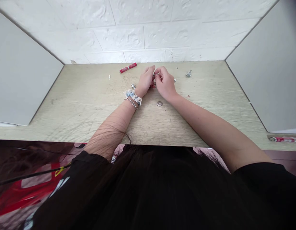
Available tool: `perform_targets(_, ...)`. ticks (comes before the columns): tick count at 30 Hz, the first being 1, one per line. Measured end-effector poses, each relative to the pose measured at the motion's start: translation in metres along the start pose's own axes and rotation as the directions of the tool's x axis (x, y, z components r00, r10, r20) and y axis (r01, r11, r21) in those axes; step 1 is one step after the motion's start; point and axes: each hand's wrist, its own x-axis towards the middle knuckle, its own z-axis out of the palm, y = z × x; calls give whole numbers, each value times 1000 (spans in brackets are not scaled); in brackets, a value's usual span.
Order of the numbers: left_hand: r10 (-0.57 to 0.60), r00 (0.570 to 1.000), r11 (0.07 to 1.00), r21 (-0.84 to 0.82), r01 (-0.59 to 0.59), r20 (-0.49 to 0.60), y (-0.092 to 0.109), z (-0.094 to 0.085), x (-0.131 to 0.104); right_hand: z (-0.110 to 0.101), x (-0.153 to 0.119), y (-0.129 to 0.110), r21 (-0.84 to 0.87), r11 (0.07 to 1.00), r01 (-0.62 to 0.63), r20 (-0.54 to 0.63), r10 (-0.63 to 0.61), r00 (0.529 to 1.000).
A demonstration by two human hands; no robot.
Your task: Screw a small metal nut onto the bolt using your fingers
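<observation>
Dark hair (148,185), foremost; 1 flat washer (159,103) on the tabletop (148,127); the person's right hand (166,85), fingertips pinched narrow at 1 small part (154,74) between both hands, probably light, stiff, best gripped by its edges, mostly finger-hidden; left hand (145,82), curled, its hold untellable; 1 red tube (127,68), farthest.

White brick-patterned wall (171,35), pale wooden tabletop (90,121)

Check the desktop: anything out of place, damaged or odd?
No spill or breakage visible. Slightly odd: a white scrap left of the red tube, and a reddish speck nearer the viewer than the metal fastener; both look like stray debris. Also a brownish mark low on the white wall.
</observation>
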Motion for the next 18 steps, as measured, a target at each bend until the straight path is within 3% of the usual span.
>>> perform_targets(3,188,975,972,162,-168,-117,-2,2,0,1,1,2,-11,1000,5,13,-5,1000)
perform_targets(18,158,980,975,174,-136,-122,-3,2,0,5,3,14,29,998,57,36,-58,998)
